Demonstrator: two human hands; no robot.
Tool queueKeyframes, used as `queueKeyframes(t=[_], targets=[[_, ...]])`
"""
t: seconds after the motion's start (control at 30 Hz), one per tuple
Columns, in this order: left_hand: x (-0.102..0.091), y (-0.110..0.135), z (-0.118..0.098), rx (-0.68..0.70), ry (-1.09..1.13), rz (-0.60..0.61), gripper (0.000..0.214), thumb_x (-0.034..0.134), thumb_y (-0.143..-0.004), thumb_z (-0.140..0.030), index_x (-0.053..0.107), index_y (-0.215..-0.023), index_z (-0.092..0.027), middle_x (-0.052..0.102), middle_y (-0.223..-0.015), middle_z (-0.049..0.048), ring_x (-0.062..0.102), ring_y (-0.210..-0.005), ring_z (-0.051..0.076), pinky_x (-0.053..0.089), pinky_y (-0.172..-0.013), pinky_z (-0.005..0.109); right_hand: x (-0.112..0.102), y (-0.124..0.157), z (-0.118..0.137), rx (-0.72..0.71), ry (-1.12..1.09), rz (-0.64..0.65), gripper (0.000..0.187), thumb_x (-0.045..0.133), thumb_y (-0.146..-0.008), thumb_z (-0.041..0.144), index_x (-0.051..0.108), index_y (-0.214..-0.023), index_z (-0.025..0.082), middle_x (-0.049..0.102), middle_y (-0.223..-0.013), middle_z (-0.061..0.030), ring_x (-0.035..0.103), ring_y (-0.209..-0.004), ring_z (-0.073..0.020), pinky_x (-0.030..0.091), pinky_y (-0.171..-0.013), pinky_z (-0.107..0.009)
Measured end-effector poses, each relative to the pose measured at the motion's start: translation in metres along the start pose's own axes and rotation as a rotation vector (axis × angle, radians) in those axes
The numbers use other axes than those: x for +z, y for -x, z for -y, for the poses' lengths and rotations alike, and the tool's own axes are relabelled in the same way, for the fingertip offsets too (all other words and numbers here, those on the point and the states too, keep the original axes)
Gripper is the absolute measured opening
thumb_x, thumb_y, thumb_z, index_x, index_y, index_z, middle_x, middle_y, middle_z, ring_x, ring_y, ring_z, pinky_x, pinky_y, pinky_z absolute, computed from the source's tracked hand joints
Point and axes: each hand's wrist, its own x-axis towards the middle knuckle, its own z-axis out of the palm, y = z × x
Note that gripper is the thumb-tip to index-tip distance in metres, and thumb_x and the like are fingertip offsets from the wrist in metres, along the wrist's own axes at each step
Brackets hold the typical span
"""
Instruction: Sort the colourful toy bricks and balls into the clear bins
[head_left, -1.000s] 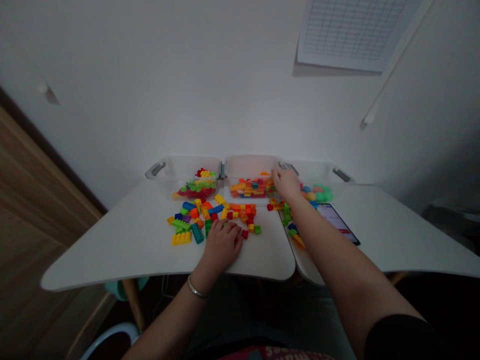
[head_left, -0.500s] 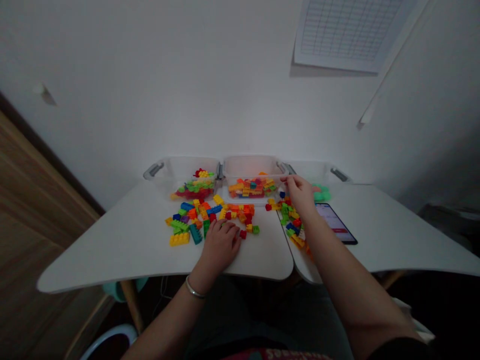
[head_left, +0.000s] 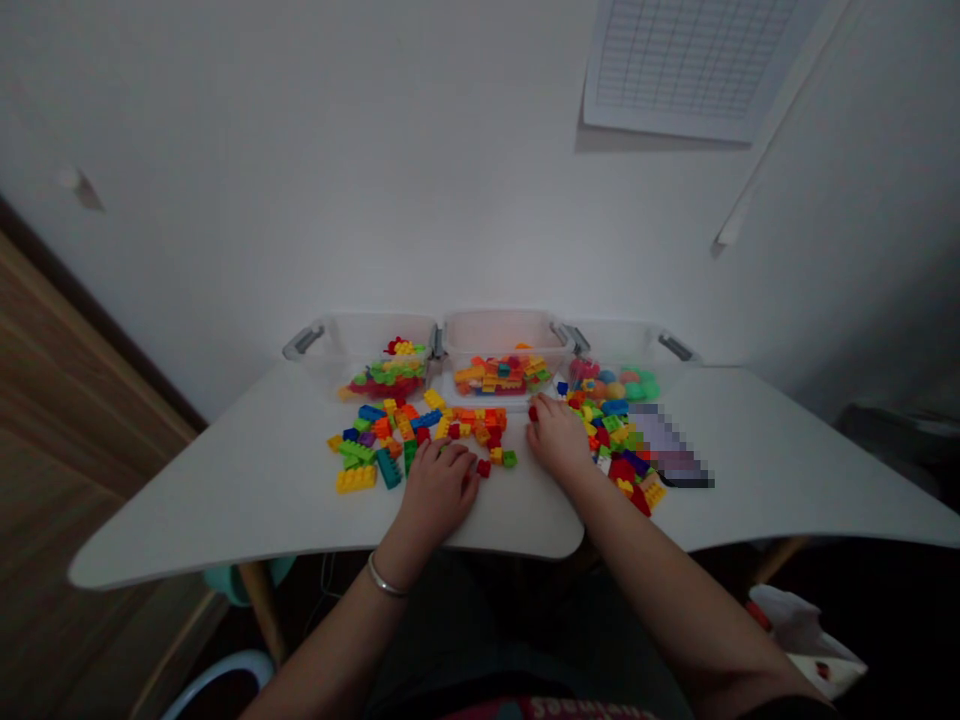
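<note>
My left hand (head_left: 441, 488) lies palm down at the near edge of a loose pile of toy building bricks, fingers loosely spread and slightly curled. Just right of its fingertips sits a small red brick (head_left: 484, 468), beside a light green brick (head_left: 510, 459). Across the table, my right hand (head_left: 559, 438) has its fingers closed on another small red brick (head_left: 533, 412), partly hidden by them. A yellow brick (head_left: 356, 479) and a teal brick (head_left: 388, 468) lie left of my left hand. Beyond my right wrist is a second mixed pile, including a purple brick (head_left: 637, 462).
Three clear plastic boxes stand along the wall: a left box (head_left: 341, 340), a middle box (head_left: 510, 330) with mostly orange and yellow bricks, and a right box (head_left: 622, 340) with rounded coloured pieces. A pixelated phone (head_left: 679, 450) lies right of the second pile on the white table (head_left: 780, 450).
My right hand has come down and left from in front of the right box to a small red brick, uncovering more of the right pile. My left hand stays nearly still.
</note>
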Motion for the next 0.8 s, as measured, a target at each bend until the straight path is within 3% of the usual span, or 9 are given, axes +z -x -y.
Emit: queueKeyframes(t=[0.17,0.3,0.47,0.57,0.67,0.8], targets=[[0.000,0.000,0.000,-0.006,0.006,-0.017,0.021,0.054,-0.085,-0.024,0.067,-0.101,-0.020,0.067,-0.108,0.0082,0.053,-0.109,0.027,0.039,-0.101,0.050,0.011,-0.002,-0.004,0.014,0.016,-0.027,0.045,0.048,-0.085,0.017,0.053,-0.129,0.006,0.056,-0.134,-0.0165,0.050,-0.119,-0.0279,0.039,-0.101,-0.038],[0.001,0.000,0.000,-0.002,0.006,-0.016,0.022,0.053,-0.086,-0.025,0.068,-0.101,-0.019,0.067,-0.107,0.0090,0.053,-0.108,0.027,0.040,-0.100,0.050,0.013,-0.001,-0.005,0.005,-0.018,-0.061,0.034,0.048,-0.085,0.014,0.062,-0.115,0.009,0.055,-0.135,-0.0143,0.051,-0.117,-0.0253,0.040,-0.100,-0.035],[0.001,0.000,0.000,-0.002,0.004,-0.015,0.022,0.054,-0.085,-0.025,0.067,-0.101,-0.019,0.067,-0.108,0.0086,0.053,-0.109,0.028,0.038,-0.102,0.050,0.010,0.003,-0.004,-0.025,-0.032,-0.089,0.028,0.050,-0.084,0.013,0.063,-0.108,0.013,0.065,-0.118,-0.0123,0.055,-0.108,-0.0236,0.042,-0.095,-0.034],[0.001,0.001,0.000,-0.002,0.008,-0.017,0.021,0.055,-0.085,-0.025,0.067,-0.100,-0.019,0.067,-0.108,0.0088,0.053,-0.108,0.027,0.038,-0.102,0.050,0.008,0.003,-0.004,0.008,0.007,-0.099,0.035,0.050,-0.083,0.012,0.059,-0.116,0.011,0.065,-0.117,-0.0137,0.056,-0.105,-0.0240,0.043,-0.092,-0.034],[0.001,0.001,0.001,0.000,0.015,-0.028,0.021,0.054,-0.085,-0.025,0.068,-0.100,-0.019,0.067,-0.107,0.0089,0.053,-0.108,0.027,0.039,-0.101,0.051,0.010,0.003,-0.005,0.016,0.071,-0.087,0.046,0.049,-0.083,0.012,0.050,-0.129,0.007,0.058,-0.130,-0.0168,0.054,-0.112,-0.0259,0.041,-0.094,-0.035],[0.003,0.001,0.001,0.002,0.012,-0.042,0.022,0.053,-0.085,-0.025,0.068,-0.100,-0.019,0.068,-0.107,0.0090,0.053,-0.109,0.028,0.039,-0.101,0.051,0.013,0.002,-0.007,0.009,0.104,-0.049,0.045,0.044,-0.087,0.011,0.049,-0.132,0.006,0.057,-0.130,-0.0177,0.052,-0.114,-0.0267,0.040,-0.095,-0.035]])
